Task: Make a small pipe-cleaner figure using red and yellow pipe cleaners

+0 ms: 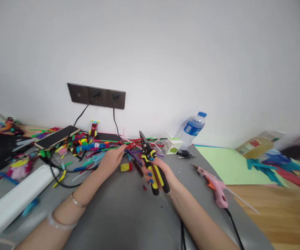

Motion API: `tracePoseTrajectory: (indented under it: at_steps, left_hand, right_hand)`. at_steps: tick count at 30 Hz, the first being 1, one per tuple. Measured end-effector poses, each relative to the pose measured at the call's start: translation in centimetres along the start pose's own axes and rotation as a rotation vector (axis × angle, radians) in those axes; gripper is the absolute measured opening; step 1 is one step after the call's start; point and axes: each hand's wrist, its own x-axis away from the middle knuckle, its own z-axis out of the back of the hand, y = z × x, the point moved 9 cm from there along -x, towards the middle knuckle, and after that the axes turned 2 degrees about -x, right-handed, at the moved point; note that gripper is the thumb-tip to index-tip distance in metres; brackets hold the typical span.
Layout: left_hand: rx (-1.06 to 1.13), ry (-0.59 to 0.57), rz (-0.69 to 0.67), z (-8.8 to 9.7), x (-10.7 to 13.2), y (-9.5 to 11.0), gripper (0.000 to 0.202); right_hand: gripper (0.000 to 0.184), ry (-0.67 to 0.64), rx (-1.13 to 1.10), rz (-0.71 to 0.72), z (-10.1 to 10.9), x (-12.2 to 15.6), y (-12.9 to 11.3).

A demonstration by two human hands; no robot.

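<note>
Taking the pliers [146,151] as the centre of the dial, the right hand [168,173] is wrapped round their handles at about five o'clock, tips up towards eleven; whether the blades are parted I can't tell. The left hand [110,162], at nine o'clock, has its fingers narrowed together at the red stems [133,142], which lie around ten to eleven; a firm pinch isn't clear. To work well here, I'd hold one stem taut away from the heap, keep the left fingertips well off the blades, and squeeze only once the stem sits deep between them. The grey bench [126,218] is crowded from eight to twelve with coloured stems and small figures; a pink glue gun [219,194] lies between three and four, a bottle [191,129] stands at two. Behind, a plain pale wall [152,62] carries a dark socket panel [105,101] between ten and eleven.
</note>
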Motion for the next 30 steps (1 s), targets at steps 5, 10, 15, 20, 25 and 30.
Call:
tracePoseTrajectory:
  at_steps: [5,10,15,20,25,30]
  left_hand:
    - [0.049,-0.009,0.023,0.2,0.0,0.2,0.036]
    - [0.183,-0.032,0.058,0.9,-0.1,0.7,0.034]
    - [0.309,0.017,0.090,1.1,-0.1,0.1,0.038]
    - [0.230,-0.018,-0.126,1.4,0.3,2.5,0.035]
    - [0.215,-0.197,-0.452,0.8,1.9,7.6,0.032]
    - [0.254,-0.311,-0.538,-0.6,3.0,9.6,0.026]
  right_hand:
    - [0.026,0.092,0.007,0.222,1.2,0.2,-3.8]
    - [0.033,0.312,0.336,0.349,5.0,1.1,-7.4]
    - [0.046,0.588,1.181,0.404,7.5,3.5,-10.6]
    - [0.053,0.588,1.674,0.163,8.4,3.0,-9.2]
    - [0.053,0.646,1.818,0.047,9.4,2.4,-8.6]
    - [0.054,0.673,1.912,0.031,9.6,2.3,-8.3]
